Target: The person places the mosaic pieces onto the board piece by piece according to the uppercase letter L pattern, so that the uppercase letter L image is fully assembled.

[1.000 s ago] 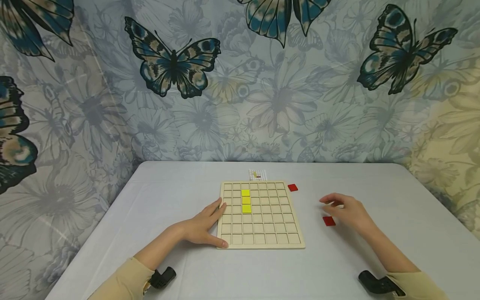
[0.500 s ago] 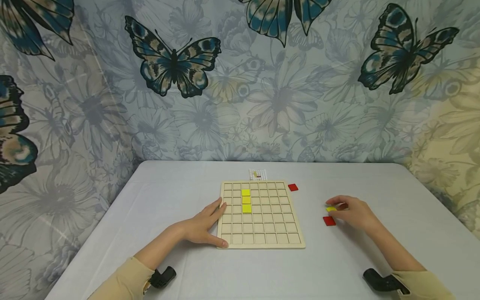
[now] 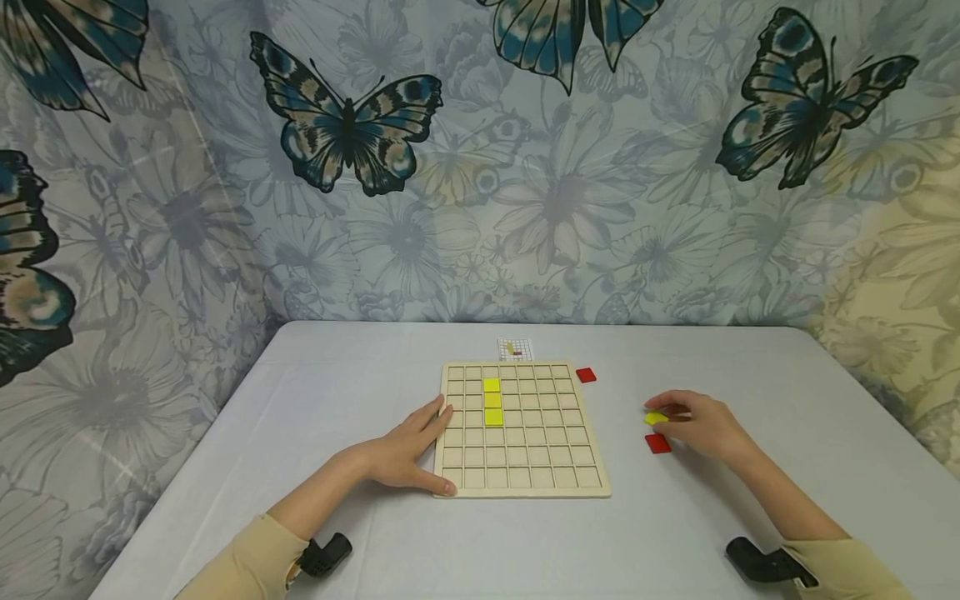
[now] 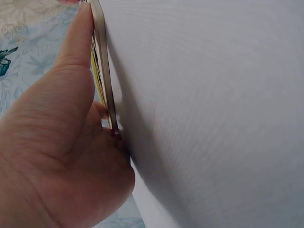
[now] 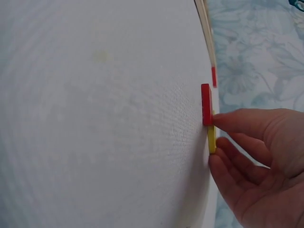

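A pale wooden grid board (image 3: 525, 497) lies flat on the table, with three yellow tiles (image 3: 492, 400) in one column of its cells. My left hand (image 3: 401, 450) rests along the board's left side, fingers fairly straight and spread, thumb on the near left corner. To the right of the board, my right hand (image 3: 701, 425) pinches a yellow tile (image 3: 656, 417) between thumb and fingers. Just nearer than it lies a red tile (image 3: 657, 443). The right wrist view shows the pinched yellow tile (image 5: 212, 140) partly behind that red tile (image 5: 206, 104).
Another red tile (image 3: 586, 375) lies by the board's far right corner. Behind the board is a small card (image 3: 515, 349) printed with a grid and coloured cells. White cloth covers the table (image 3: 360, 358), which meets a butterfly-patterned wall covering (image 3: 570, 208).
A yellow tile, hidden under my right hand one second ago, now shows between its fingers, shifted slightly left since half a second ago. My left hand and the board stay still.
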The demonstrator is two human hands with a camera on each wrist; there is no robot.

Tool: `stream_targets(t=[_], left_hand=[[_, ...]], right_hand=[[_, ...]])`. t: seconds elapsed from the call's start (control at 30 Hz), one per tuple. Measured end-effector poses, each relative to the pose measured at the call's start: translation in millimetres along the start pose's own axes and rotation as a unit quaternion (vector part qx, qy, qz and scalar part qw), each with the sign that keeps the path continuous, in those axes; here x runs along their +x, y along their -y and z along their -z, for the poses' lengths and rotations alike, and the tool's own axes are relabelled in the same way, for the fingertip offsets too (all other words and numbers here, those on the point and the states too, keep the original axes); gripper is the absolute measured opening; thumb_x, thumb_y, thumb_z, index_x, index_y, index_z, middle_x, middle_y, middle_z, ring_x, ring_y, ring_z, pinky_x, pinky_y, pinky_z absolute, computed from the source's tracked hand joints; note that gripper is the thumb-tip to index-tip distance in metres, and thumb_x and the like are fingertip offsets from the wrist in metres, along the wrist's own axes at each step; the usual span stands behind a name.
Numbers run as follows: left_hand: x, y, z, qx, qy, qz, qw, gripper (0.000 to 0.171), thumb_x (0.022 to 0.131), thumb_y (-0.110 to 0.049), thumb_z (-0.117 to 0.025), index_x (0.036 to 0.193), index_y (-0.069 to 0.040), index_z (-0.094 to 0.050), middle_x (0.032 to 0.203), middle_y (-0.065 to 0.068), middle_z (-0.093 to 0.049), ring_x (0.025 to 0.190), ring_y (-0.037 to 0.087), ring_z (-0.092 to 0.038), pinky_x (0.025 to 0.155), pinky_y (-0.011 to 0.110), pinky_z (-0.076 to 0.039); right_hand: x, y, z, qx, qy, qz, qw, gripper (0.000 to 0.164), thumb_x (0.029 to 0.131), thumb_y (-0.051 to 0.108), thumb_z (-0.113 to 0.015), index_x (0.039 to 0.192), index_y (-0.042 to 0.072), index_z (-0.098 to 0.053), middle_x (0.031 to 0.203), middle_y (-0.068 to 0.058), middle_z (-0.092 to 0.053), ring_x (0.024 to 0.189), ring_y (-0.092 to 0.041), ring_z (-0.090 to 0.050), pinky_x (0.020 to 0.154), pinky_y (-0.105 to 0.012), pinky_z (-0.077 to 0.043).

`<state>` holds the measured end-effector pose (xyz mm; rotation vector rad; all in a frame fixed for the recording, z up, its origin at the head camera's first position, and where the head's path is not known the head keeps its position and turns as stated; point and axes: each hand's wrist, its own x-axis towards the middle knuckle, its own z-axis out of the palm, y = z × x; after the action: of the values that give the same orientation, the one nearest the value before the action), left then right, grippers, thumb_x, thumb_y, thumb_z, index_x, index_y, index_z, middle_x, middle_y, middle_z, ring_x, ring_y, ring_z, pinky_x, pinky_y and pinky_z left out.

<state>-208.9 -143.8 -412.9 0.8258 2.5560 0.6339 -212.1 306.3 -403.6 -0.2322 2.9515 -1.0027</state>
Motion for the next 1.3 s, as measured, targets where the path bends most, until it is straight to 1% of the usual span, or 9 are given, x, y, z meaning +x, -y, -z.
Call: stream_targets(t=[0.27,0.53,0.77,0.83,0.97,1.13,1.3], left_hand=[[0.0,0.7,-0.2,0.002,-0.001,-0.003,1.0000,0.114,0.080,-0.057,-0.074,0.157,-0.004,-0.008,0.162,0.017,0.005,0.148,0.034,0.000,0.115,0.052,-0.017],[-0.4,0.0,0.4,0.000,0.000,-0.003,1.0000,0.114,0.080,-0.056,-0.073,0.157,-0.005,-0.008,0.162,0.016,0.006,0.148,0.033,0.001,0.115,0.052,-0.016],[-1.3,-2.1,1.7,0.000,0.001,-0.004,1.0000,0.113,0.081,-0.056,-0.074,0.157,-0.004,-0.008,0.162,0.017,0.005,0.148,0.033,0.001,0.115,0.052,-0.016],[-1.4,-2.4,1.9,-0.001,0.002,-0.003,1.0000,0.113,0.081,-0.055,-0.074,0.157,-0.004,-0.008,0.162,0.017,0.005,0.148,0.033,0.001,0.115,0.052,-0.016],[-1.1,-2.0,1.5,-0.001,0.002,-0.002,1.0000,0.113,0.080,-0.056,-0.074,0.157,-0.004,-0.008,0.162,0.017,0.005,0.148,0.033,0.001,0.115,0.052,-0.016],[0.0,-0.1,0.3,0.003,0.001,-0.003,1.0000,0.113,0.080,-0.056,-0.074,0.157,-0.004,-0.008,0.162,0.016,0.005,0.148,0.033,0.001,0.115,0.052,-0.016],[0.3,0.2,0.0,-0.002,0.002,-0.001,1.0000,0.113,0.080,-0.056,-0.074,0.157,-0.005,-0.008,0.162,0.016,0.006,0.148,0.033,0.002,0.115,0.052,-0.016]], right_hand=[[1,-1,1,-0.011,0.000,-0.011,1.000,0.036,0.085,0.016,-0.075,0.114,-0.003,-0.065,0.107,-0.018,-0.065,0.099,-0.037,-0.059,0.079,-0.045,-0.054],[3,-2,0,-0.017,-0.001,-0.029,0.999,0.037,0.084,0.016,-0.076,0.114,-0.003,-0.065,0.101,-0.013,-0.064,0.094,-0.032,-0.059,0.073,-0.037,-0.054],[3,-3,-1,-0.017,-0.008,-0.021,1.000,0.036,0.083,0.015,-0.076,0.112,-0.003,-0.065,0.097,-0.010,-0.065,0.091,-0.029,-0.059,0.068,-0.029,-0.052],[3,-3,-1,-0.018,-0.012,-0.017,1.000,0.036,0.083,0.015,-0.076,0.112,-0.003,-0.065,0.097,-0.010,-0.065,0.091,-0.029,-0.060,0.067,-0.028,-0.051],[2,1,-1,-0.011,-0.014,-0.018,1.000,0.039,0.082,0.019,-0.078,0.112,-0.003,-0.066,0.098,-0.011,-0.066,0.091,-0.029,-0.060,0.068,-0.030,-0.051],[1,9,-3,0.003,-0.017,-0.030,0.999,0.045,0.082,0.026,-0.079,0.116,-0.001,-0.066,0.104,-0.013,-0.067,0.096,-0.029,-0.061,0.068,-0.030,-0.050],[1,16,-9,0.027,-0.019,-0.034,0.999,0.045,0.083,0.027,-0.078,0.118,0.001,-0.066,0.108,-0.013,-0.067,0.098,-0.028,-0.061,0.071,-0.028,-0.049]])
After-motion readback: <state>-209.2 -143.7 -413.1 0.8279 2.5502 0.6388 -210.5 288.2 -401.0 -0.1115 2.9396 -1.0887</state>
